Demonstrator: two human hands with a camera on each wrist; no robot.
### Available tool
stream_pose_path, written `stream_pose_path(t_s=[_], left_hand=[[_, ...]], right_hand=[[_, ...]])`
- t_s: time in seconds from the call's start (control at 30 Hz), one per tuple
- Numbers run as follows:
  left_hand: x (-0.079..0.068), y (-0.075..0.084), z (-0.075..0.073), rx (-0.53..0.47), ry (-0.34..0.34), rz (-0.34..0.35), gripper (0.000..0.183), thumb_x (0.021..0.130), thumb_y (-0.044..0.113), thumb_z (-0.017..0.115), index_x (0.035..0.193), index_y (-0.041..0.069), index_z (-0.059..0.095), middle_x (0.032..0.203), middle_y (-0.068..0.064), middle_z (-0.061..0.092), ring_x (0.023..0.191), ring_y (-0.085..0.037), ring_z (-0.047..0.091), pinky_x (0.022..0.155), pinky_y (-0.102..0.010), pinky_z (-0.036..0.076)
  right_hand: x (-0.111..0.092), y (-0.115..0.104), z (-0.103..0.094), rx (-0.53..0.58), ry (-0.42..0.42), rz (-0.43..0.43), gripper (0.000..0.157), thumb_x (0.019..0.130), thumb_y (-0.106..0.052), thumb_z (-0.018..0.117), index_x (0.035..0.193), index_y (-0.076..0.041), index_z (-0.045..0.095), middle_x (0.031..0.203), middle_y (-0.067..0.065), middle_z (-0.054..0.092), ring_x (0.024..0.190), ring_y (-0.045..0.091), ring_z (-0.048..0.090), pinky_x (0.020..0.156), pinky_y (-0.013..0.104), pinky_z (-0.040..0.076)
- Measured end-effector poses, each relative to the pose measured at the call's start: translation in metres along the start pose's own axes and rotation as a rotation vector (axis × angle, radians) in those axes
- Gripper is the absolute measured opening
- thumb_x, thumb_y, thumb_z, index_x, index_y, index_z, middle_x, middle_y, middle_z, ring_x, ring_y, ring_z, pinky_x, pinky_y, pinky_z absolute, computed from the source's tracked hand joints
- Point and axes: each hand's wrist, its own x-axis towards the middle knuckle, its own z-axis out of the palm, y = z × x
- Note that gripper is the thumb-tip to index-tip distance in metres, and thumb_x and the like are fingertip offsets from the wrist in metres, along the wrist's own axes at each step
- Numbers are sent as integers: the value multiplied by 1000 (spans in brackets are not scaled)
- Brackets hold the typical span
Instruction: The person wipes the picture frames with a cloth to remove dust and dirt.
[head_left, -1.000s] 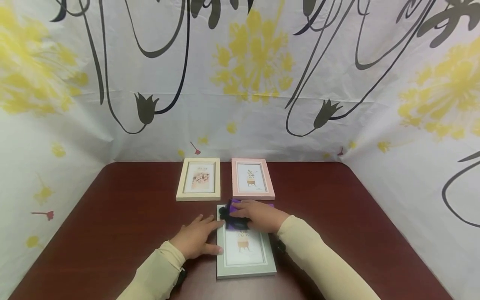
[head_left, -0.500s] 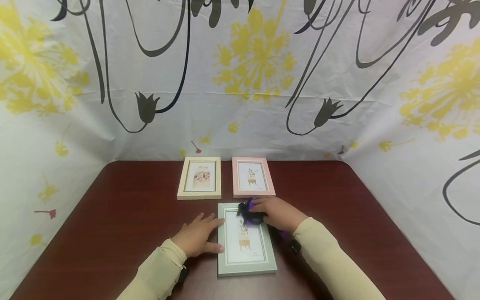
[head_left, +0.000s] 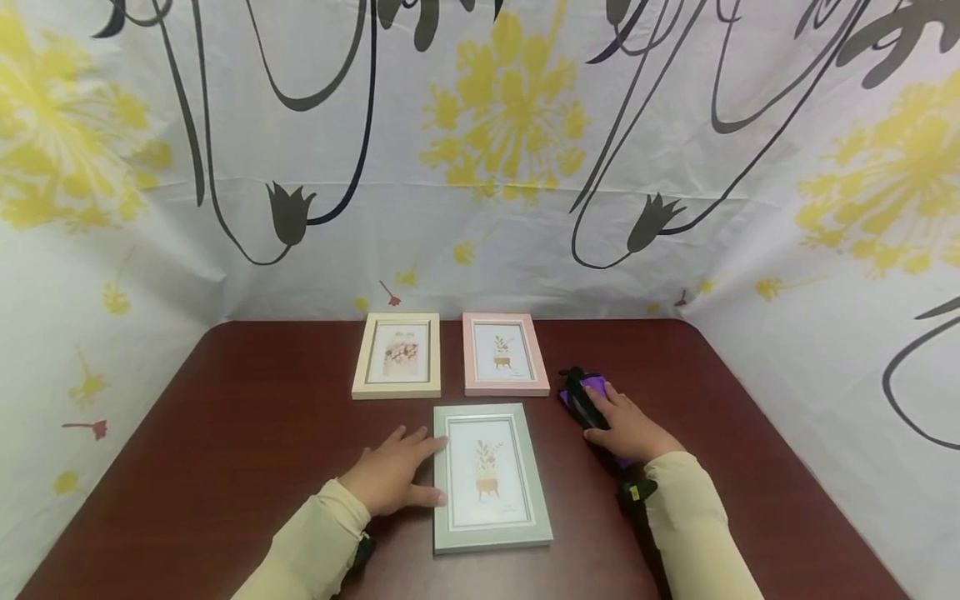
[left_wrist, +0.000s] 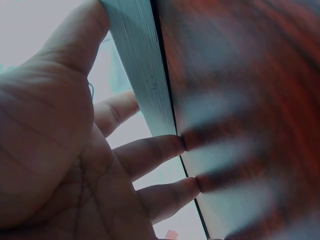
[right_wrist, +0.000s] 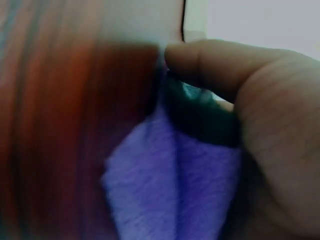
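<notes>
A pale green picture frame [head_left: 492, 539] lies flat on the dark red table. My left hand [head_left: 390, 477] rests at its left side, thumb and index finger touching the border. In the left wrist view, spread fingers lie along the frame's side edge [left_wrist: 140, 65]. My right hand [head_left: 632, 429] holds a purple cloth [head_left: 596, 385] over the table, to the right of the frame. A dark, glossy elongated item [head_left: 581, 403], whose kind I cannot tell, is bundled with the cloth. The right wrist view shows the thumb against this dark item, above the hanging purple cloth [right_wrist: 145, 175].
Behind the green frame, a cream picture frame [head_left: 360, 385] and a pink picture frame [head_left: 542, 387] lie side by side near the table's [head_left: 262, 417] back edge. A white curtain [head_left: 420, 250] with yellow and grey flowers surrounds the table on three sides.
My right hand has carried the purple cloth and dark item off the top of the green frame, rightward over the table. The left hand stays at the frame's left edge.
</notes>
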Motion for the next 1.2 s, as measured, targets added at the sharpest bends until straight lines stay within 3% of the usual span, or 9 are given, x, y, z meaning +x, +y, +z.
stream_pose_path(t_s=[0.1, 0.43, 0.63, 0.73, 0.9, 1.07, 1.2], left_hand=[[0, 0, -2, 3, 0, 1, 80, 80, 50, 78, 148, 19, 50, 153, -19, 40, 141, -48, 29, 95, -82, 26], [3, -1, -2, 16, -7, -5, 79, 80, 50, 78, 148, 20, 49, 153, -18, 40, 142, -47, 29, 96, -80, 27], [-8, -9, -9, 15, -6, 13, 81, 79, 49, 80, 147, 16, 51, 150, -22, 43, 141, -46, 32, 105, -65, 34], [-22, -25, -14, 21, -13, 9, 83, 79, 52, 79, 148, 16, 50, 151, -21, 42, 142, -44, 32, 109, -60, 33], [-54, -65, -27, 16, -20, 2, 88, 76, 58, 78, 148, 17, 49, 151, -23, 40, 141, -49, 28, 107, -65, 31], [-91, -111, -54, 2, -59, -30, 88, 73, 54, 81, 145, 10, 52, 146, -33, 41, 134, -62, 27, 99, -73, 32], [-113, -154, -82, 26, -92, -80, 87, 75, 45, 83, 144, 3, 50, 142, -40, 40, 127, -68, 29, 93, -75, 35]], right_hand=[[0, -1, 3, 10, -30, 25, 81, 97, -41, 60, 157, -2, 21, 158, 36, 5, 140, 61, 8, 108, 72, 19], [0, -7, 6, -37, -22, 59, 84, 98, -47, 56, 157, 1, 18, 158, 37, 4, 140, 61, 7, 107, 73, 19], [1, -9, 7, -25, -17, 63, 86, 97, -49, 56, 157, 1, 18, 158, 36, 5, 140, 61, 8, 108, 73, 19], [3, -13, 11, -21, -22, 57, 87, 97, -50, 56, 157, 1, 19, 158, 35, 5, 140, 61, 9, 107, 73, 20], [6, -18, 14, -24, -31, 61, 86, 97, -49, 56, 157, -1, 18, 159, 33, 5, 141, 60, 9, 109, 71, 19], [6, -19, 14, -19, -24, 60, 85, 97, -47, 57, 158, -2, 18, 160, 33, 4, 141, 60, 9, 109, 72, 19], [6, -20, 14, -14, -22, 72, 85, 97, -47, 58, 158, -4, 17, 160, 32, 4, 142, 59, 9, 107, 73, 18]])
